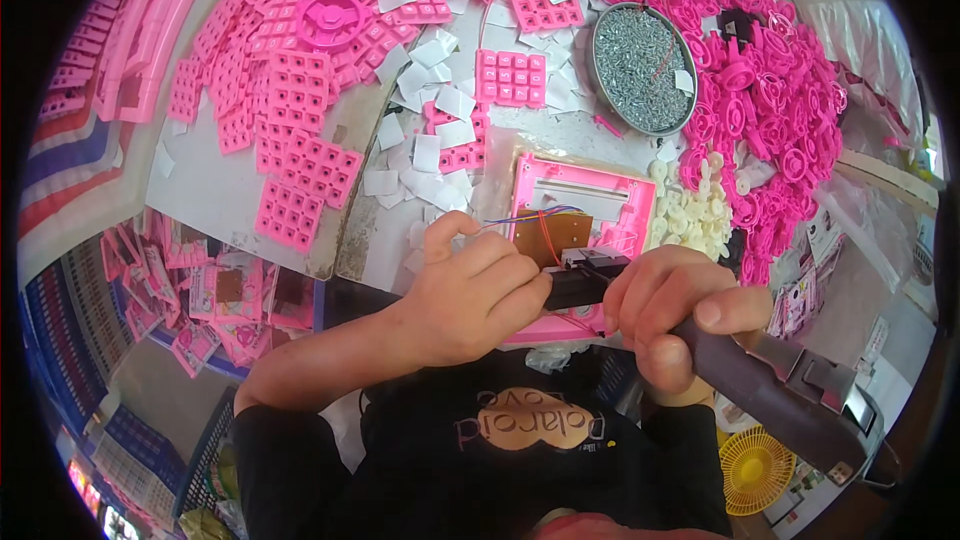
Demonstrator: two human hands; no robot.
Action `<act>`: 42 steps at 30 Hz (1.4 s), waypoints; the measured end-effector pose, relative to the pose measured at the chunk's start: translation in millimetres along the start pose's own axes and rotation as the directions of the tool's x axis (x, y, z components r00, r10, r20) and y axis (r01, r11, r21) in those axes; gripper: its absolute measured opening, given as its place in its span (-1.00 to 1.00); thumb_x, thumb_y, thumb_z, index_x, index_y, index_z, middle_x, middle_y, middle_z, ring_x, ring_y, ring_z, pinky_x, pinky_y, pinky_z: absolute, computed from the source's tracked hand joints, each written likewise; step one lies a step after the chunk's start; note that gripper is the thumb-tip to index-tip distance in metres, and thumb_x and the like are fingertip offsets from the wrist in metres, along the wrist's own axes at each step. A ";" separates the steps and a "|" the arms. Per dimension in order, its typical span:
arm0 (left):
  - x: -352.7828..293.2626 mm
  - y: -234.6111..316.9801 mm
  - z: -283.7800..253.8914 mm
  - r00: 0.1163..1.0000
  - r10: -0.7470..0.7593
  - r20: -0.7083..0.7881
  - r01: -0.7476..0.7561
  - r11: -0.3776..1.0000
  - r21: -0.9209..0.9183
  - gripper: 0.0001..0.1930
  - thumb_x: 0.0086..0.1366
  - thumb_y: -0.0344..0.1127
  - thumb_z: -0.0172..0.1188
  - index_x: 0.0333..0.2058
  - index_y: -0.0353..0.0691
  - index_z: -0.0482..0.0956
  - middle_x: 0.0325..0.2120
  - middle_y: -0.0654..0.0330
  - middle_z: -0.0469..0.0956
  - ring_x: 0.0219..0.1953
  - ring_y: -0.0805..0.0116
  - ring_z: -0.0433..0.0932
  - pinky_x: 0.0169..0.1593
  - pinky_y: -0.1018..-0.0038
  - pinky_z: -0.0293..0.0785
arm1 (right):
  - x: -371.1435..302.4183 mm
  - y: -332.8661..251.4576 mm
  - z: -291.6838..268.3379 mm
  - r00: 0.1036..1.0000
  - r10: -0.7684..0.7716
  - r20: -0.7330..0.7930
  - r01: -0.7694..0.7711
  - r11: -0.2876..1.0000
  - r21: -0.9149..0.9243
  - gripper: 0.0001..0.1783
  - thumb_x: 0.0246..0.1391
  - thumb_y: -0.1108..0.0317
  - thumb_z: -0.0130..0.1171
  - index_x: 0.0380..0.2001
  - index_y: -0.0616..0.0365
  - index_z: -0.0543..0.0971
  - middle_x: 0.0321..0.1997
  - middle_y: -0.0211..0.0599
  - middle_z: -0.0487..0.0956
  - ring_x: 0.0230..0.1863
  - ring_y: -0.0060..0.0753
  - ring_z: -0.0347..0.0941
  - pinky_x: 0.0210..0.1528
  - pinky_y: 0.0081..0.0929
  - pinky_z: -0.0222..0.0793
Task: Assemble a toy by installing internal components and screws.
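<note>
My right hand [670, 315] is closed around a dark brown power tool [780, 380] with a metal clip at its rear end; the tool slants down to the right. Its fingertips also reach a black part [575, 290] with metal pieces on top. From the other side my left hand [475, 290] meets this part, fingers curled in and the grip partly hidden. Beneath both hands lies an open pink plastic casing [638, 225]. Inside it sits a brown circuit board [565, 232] with blue and red wires.
A round metal tray [640, 70] holds many small screws. Pink keypads [300, 90] heap up at the left, among white paper slips [435, 185]. Magenta wheel-shaped parts [770, 130] and cream plastic pieces [700, 210] lie at the right. A yellow basket [757, 470] stands low on the right.
</note>
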State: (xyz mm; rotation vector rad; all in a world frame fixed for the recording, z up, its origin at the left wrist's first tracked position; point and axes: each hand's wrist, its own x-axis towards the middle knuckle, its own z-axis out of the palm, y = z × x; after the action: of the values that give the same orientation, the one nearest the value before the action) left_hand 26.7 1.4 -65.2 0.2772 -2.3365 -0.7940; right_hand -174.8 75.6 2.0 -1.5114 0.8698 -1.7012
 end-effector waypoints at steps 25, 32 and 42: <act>5.6 2.5 -7.8 0.997 -0.026 0.077 0.025 1.000 0.018 -0.59 -0.13 -0.21 0.50 -0.25 -0.14 0.62 -0.32 0.33 0.55 -0.31 0.37 0.50 -0.05 0.17 0.14 | 8.4 -16.7 -3.6 0.998 0.053 -0.023 -0.051 0.993 0.102 -0.48 0.04 0.62 0.27 0.05 0.18 0.32 -0.55 -0.25 0.51 -0.63 -0.32 0.44 -0.54 -0.33 0.52; 3.7 1.8 -8.4 0.996 -0.029 0.089 0.030 1.000 -0.006 -0.57 -0.12 -0.22 0.51 -0.23 -0.14 0.59 -0.30 0.31 0.58 -0.31 0.32 0.51 -0.05 0.12 0.15 | 12.8 -39.2 -23.1 0.987 0.149 0.052 -0.155 0.980 0.121 -0.41 0.08 0.57 0.29 0.10 0.00 0.25 -0.54 -0.28 0.51 -0.60 -0.31 0.44 -0.51 -0.28 0.53; 5.5 1.7 -8.9 0.992 -0.059 0.109 0.061 0.998 -0.016 -0.53 -0.16 -0.22 0.53 -0.22 -0.10 0.57 -0.33 0.32 0.58 -0.33 0.30 0.51 -0.05 0.09 0.17 | 3.1 -39.1 -32.1 0.978 0.138 -0.156 -0.123 0.987 0.100 -0.33 0.14 0.45 0.31 0.24 -0.10 0.22 -0.59 -0.38 0.43 -0.58 -0.38 0.38 -0.55 -0.33 0.44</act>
State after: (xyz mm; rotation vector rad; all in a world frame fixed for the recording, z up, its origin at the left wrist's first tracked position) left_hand 28.2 -3.5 -56.0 0.3040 -2.4302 -0.8806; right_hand -209.4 95.2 33.4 -1.2412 0.9419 -1.7605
